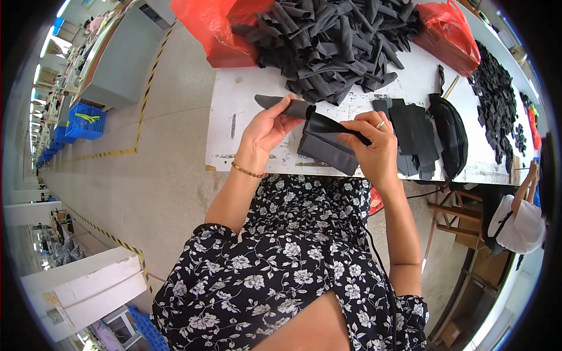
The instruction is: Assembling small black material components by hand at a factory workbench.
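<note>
Over the near edge of the white table [222, 123], my left hand [264, 127] pinches a dark grey tube-like fabric piece [298, 109] between thumb and fingers. My right hand [374, 146] is closed on a black fabric piece [329, 124], folded lengthwise, its left end meeting the tube. Whether the two are joined I cannot tell. Under them lies a flat dark fabric stack [328, 153]. Right of my right hand are overlapping flat black panels [417, 137] and a black zippered pouch [453, 140]. A large heap of rolled dark pieces [333, 44] lies beyond my hands.
Red plastic bags stand left [225, 38] and right [448, 38] of the heap. Small black pieces [494, 105] spread along the table's right side. A person in a white top [518, 225] sits at the right, near a wooden stool [459, 213]. Blue crates [86, 121] stand far left.
</note>
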The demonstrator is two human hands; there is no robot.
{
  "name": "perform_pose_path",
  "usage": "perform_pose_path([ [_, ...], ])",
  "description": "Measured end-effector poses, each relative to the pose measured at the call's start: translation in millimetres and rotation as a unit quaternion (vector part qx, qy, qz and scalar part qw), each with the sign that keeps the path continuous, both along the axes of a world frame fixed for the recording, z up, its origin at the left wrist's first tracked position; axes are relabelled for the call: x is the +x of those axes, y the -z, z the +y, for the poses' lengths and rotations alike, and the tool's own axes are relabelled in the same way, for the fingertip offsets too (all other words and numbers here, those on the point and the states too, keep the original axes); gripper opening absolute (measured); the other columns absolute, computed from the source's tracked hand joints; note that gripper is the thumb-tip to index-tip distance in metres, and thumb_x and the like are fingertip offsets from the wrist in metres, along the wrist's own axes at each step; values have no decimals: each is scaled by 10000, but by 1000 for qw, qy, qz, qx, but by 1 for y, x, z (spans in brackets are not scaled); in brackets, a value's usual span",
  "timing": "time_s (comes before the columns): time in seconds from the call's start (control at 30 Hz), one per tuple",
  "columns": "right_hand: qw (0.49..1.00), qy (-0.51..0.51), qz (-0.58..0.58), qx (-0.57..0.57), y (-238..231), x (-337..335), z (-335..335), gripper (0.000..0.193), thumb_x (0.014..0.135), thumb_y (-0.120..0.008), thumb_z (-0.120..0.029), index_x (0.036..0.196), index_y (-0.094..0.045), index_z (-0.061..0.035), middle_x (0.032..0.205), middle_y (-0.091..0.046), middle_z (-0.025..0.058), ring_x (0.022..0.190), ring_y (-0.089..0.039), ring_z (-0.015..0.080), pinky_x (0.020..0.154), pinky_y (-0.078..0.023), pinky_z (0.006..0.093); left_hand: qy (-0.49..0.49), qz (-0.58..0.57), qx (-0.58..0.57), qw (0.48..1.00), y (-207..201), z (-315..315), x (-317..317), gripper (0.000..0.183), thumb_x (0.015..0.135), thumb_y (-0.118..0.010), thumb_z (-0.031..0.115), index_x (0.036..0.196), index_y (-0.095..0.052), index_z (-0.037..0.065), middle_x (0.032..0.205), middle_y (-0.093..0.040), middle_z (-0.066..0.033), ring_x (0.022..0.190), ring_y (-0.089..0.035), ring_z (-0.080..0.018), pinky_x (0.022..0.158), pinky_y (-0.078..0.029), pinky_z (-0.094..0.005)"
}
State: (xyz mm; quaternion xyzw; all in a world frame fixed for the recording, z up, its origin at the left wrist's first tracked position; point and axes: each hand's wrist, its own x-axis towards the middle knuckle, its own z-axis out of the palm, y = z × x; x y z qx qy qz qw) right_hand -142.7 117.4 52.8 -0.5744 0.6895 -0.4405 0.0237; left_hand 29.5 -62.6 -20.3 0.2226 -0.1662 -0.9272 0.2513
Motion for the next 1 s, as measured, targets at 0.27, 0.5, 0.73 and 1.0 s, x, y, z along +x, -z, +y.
perform_pose_path([
  [0.27,991,15,134,-21,-11,-5,-4,143,671,-780,-110,798,-717,-91,811,-608,-24,774,-543,181,699,-385,326,8,-1,-86,996,-20,14,-3,270,932,-595,95,1183,-557,4,1156,-618,-214,1025,-651,-299,830,-599,-428],
  [0.5,964,41,248,-88,-19,2,-1,191,659,-732,-71,836,-676,-116,839,-591,-44,784,-552,163,710,-392,325,-48,-2,-133,990,-44,27,-6,328,942,-567,71,1252,-489,0,1168,-603,-244,1030,-647,-319,819,-597,-437],
  [0.73,957,37,270,-94,-27,-1,2,223,654,-768,-73,861,-690,-105,850,-599,-35,794,-559,169,695,-378,322,0,2,-176,984,-48,23,-7,322,960,-545,105,1268,-508,16,1169,-619,-194,1035,-652,-270,864,-578,-414],
  [1.0,931,60,344,-101,-26,-2,5,247,636,-748,-54,869,-683,-106,873,-596,-36,796,-574,161,715,-393,317,-18,-10,-182,983,-53,31,-14,342,962,-537,97,1290,-485,16,1167,-616,-197,1042,-646,-279,874,-570,-414],
])
